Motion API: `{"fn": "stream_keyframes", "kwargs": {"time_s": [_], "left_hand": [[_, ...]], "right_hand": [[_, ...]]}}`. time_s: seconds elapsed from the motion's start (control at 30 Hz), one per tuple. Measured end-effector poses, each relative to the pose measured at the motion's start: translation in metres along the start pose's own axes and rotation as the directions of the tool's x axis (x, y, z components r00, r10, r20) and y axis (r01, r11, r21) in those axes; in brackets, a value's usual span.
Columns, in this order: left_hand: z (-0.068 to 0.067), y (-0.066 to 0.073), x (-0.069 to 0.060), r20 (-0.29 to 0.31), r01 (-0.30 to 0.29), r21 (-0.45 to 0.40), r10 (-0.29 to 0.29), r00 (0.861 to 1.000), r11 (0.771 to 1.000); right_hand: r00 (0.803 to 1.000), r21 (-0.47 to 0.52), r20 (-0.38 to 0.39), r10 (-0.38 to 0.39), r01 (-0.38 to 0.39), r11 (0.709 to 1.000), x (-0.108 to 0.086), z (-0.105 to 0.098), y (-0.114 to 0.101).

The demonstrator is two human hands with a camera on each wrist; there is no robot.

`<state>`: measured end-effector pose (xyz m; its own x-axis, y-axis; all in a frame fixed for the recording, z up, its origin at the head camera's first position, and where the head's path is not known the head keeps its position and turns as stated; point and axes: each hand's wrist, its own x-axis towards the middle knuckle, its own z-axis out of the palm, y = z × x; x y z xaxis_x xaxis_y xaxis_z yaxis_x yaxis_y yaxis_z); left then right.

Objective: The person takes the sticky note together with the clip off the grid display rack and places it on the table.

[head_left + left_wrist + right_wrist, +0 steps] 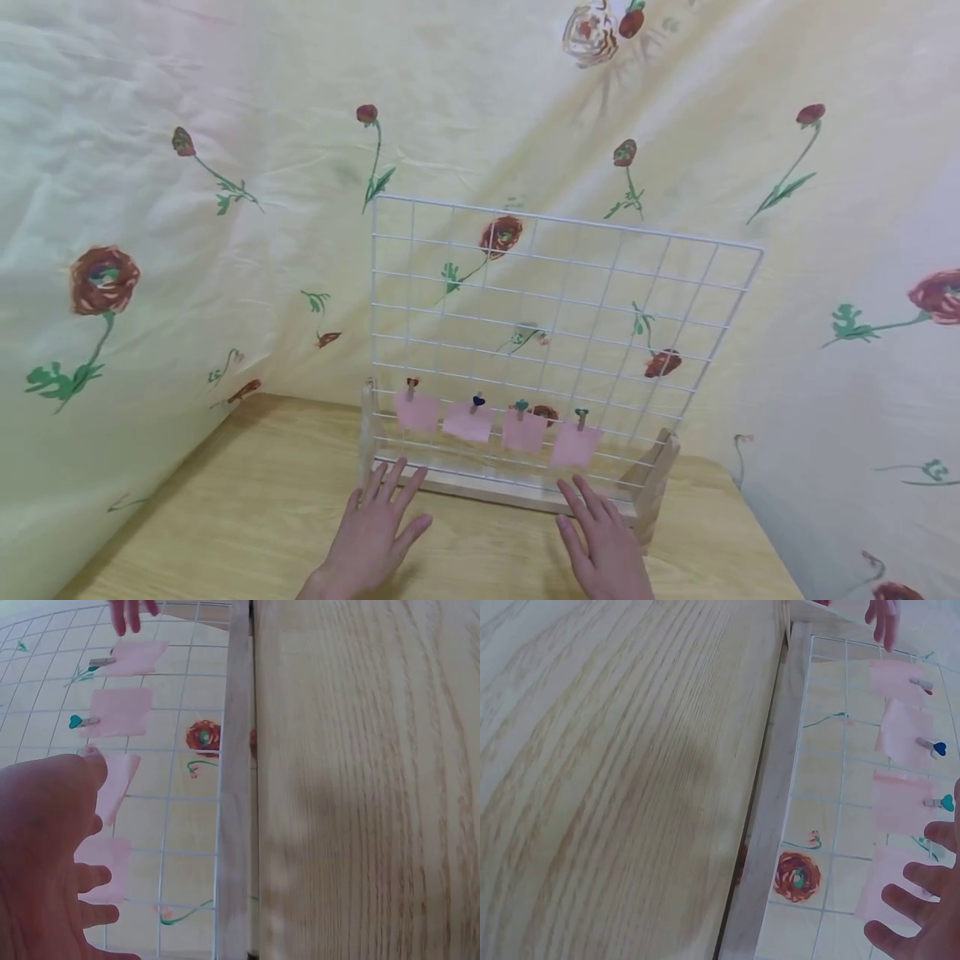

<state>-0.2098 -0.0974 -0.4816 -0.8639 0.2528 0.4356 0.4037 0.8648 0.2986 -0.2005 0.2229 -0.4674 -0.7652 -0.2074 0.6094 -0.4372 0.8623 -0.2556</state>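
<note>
A white wire grid (536, 218) stands upright in a wooden base (487, 488) on the table. Several pink paper notes (522, 433) hang in a row low on it, each under a small wooden clip (477, 405) with a coloured heart-like top. My left hand (375, 533) is spread in front of the base's left part, fingers extended and holding nothing. On the other side, my right hand (606, 546) has its fingers extended toward the base's right part, also holding nothing. From the head view I cannot tell whether the fingertips touch the base.
The light wood-grain table (247, 500) extends left and in front of the base. A cream cloth (300, 75) printed with red flowers hangs behind and along both sides. The base's right end post (657, 483) stands just beyond my right hand.
</note>
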Motion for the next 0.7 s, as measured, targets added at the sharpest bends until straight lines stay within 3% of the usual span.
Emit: {"fn": "stream_keyframes", "kwargs": {"time_s": [0.23, 0.37, 0.5, 0.6, 0.67, 0.7], "left_hand": [[0.007, -0.001, -0.001, -0.06, 0.019, -0.067, -0.023, 0.998, 0.998], [0.014, -0.003, 0.001, -0.052, 0.027, -0.096, -0.032, 0.998, 0.995], [0.015, -0.007, 0.001, -0.044, 0.059, -0.167, -0.067, 0.997, 0.984], [0.01, -0.01, 0.001, -0.042, 0.102, -0.304, -0.12, 0.992, 0.947], [0.005, -0.011, 0.002, -0.016, 0.149, -0.439, -0.174, 0.985, 0.886], [0.002, -0.011, 0.003, 0.015, 0.187, -0.512, -0.209, 0.978, 0.839]], "right_hand": [[0.998, 0.145, 0.055, 0.015, -0.023, 0.989, 0.003, 0.002, 0.002], [0.992, 0.211, 0.119, 0.036, -0.061, 0.976, 0.01, -0.006, 0.009], [0.989, 0.264, 0.136, 0.059, -0.094, 0.96, 0.021, -0.009, 0.009], [0.989, 0.338, 0.137, 0.064, -0.107, 0.935, 0.029, -0.008, 0.004], [0.988, 0.402, 0.141, 0.07, -0.122, 0.908, 0.033, -0.006, 0.0], [0.987, 0.435, 0.143, 0.073, -0.129, 0.891, 0.033, -0.005, -0.003]]}}
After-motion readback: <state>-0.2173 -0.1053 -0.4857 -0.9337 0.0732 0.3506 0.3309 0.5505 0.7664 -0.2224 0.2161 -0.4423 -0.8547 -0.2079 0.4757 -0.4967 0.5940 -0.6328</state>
